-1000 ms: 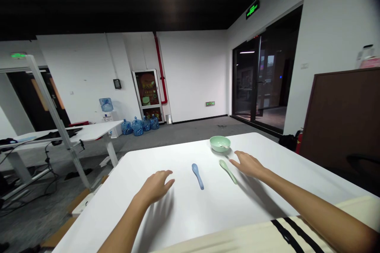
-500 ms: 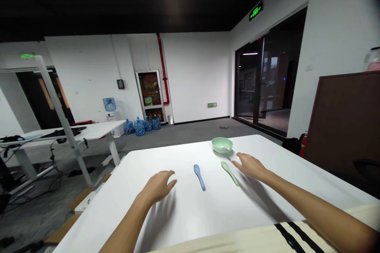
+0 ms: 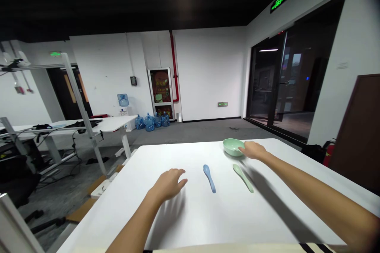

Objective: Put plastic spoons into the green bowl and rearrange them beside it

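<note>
A light green bowl [image 3: 231, 149] stands upright at the far side of the white table [image 3: 190, 213]. My right hand [image 3: 253, 150] is at the bowl's right rim, its thumb on the near side and its fingers bent around the edge. Over the left part of the table hovers my left hand [image 3: 170, 183], empty, thumb and fingers apart. To the right of it lies a blue spoon [image 3: 209, 178]. A pale green spoon [image 3: 243, 178] rests below the bowl, with my right forearm to its right.
Behind the table on the left is another white desk [image 3: 118, 123] with cables and a metal post [image 3: 78, 99]. Several blue water jugs [image 3: 150, 122] stand by the far wall. A brown panel [image 3: 356, 126] rises at the right.
My right hand has moved forward to the bowl and closed on its right rim. My left hand keeps its open pose. The camera view has turned slightly left.
</note>
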The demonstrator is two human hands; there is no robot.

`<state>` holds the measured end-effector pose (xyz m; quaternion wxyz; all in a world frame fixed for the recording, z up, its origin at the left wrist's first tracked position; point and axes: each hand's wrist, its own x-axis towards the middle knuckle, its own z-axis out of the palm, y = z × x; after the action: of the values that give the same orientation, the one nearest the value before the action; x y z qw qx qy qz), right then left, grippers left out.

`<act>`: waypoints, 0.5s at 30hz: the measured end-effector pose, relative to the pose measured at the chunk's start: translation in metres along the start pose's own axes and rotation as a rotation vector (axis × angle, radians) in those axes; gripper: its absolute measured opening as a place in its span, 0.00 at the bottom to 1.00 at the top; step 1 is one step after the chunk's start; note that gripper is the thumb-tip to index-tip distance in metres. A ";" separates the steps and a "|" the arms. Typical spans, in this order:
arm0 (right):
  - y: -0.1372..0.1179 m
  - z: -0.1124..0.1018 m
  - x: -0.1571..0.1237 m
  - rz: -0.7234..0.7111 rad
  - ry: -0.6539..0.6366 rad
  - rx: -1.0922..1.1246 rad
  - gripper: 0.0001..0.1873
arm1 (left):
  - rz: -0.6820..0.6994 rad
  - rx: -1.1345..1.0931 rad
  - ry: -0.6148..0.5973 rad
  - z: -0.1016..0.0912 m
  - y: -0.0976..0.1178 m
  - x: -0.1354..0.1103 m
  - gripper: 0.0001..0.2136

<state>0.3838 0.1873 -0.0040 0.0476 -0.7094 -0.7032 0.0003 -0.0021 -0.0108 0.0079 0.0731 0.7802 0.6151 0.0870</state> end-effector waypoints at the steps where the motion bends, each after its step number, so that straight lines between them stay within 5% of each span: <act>1: 0.001 0.001 0.006 0.002 -0.007 0.000 0.27 | -0.002 -0.003 0.003 0.000 0.000 0.000 0.24; 15: 0.001 0.030 0.064 0.020 -0.069 0.030 0.25 | 0.005 -0.023 -0.007 -0.003 -0.003 0.007 0.24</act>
<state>0.3840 0.2527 -0.0297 0.0341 -0.7152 -0.6972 0.0356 -0.0037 -0.0029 0.0101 0.0840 0.7811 0.6119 0.0915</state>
